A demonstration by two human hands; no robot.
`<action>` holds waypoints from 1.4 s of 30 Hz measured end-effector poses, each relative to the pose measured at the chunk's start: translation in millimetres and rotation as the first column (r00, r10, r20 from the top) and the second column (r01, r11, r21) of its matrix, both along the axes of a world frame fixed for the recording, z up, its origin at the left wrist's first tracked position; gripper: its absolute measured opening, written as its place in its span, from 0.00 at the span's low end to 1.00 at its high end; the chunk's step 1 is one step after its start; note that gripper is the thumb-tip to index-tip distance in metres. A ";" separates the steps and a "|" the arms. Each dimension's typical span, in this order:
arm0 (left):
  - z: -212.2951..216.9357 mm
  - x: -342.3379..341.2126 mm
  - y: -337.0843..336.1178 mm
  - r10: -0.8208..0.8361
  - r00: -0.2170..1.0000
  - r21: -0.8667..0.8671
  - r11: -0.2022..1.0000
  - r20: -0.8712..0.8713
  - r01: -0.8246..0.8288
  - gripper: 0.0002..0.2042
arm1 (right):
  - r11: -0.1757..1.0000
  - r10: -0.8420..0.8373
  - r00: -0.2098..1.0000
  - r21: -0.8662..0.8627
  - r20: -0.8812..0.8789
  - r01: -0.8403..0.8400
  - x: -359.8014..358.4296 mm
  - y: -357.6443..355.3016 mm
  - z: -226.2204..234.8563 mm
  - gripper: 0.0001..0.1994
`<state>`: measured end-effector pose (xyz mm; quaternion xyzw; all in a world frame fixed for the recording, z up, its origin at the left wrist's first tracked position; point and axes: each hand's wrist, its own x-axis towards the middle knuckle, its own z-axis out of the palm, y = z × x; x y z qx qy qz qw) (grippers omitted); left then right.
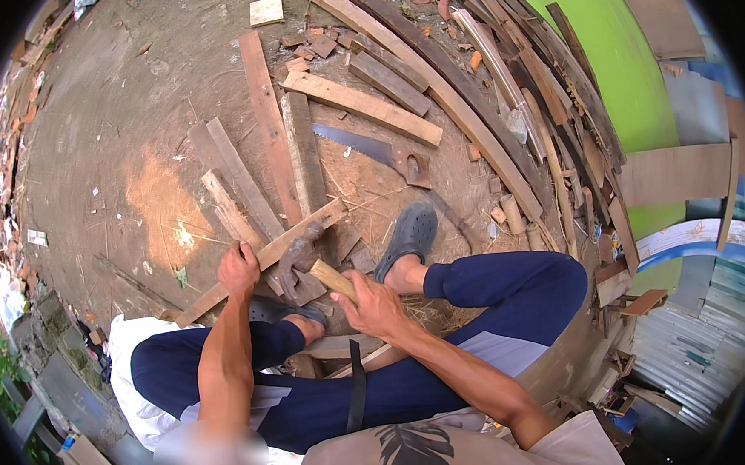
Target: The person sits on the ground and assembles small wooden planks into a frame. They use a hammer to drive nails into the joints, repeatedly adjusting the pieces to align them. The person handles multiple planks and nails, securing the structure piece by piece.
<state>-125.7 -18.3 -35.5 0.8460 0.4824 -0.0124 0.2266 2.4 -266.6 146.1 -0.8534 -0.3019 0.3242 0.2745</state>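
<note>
My right hand (372, 306) is wrapped round the wooden handle of a hammer (334, 281). The hammer's rusty metal head is over a narrow wooden plank (203, 305), which lies slanted across other pieces in front of me. My left hand (238, 267) is closed on this plank, left of the hammer head; whether a nail is between its fingers is hidden. Beyond, a handsaw (358, 143) with a worn handle lies on the ground. Several loose boards, among them a reddish one (269, 124) and a pale one (363, 107), fan out ahead.
Long timbers (440, 83) curve along the right side, with a green panel (605, 56) and corrugated metal sheets (678, 354) beyond. Small wood offcuts (317, 45) and a sawdust patch (166, 198) lie on the ground. My shod foot (409, 234) is near the saw.
</note>
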 end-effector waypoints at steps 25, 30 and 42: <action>-7.5 -5.1 9.5 0.138 0.979 -0.134 0.978 -0.151 -0.159 0.24 | 0.967 -0.213 0.972 0.125 -0.096 0.224 13.6 -3.9 4.8 0.19; 2.4 -1.5 6.2 0.153 0.981 -0.148 0.974 -0.120 -0.170 0.24 | 0.978 -0.182 0.981 0.091 -0.062 0.188 1.7 6.8 0.3 0.21; 7.9 2.1 2.5 0.206 0.976 -0.150 0.965 -0.069 -0.214 0.21 | 0.995 -0.076 0.991 0.077 0.105 0.069 -16.6 -0.9 -33.0 0.20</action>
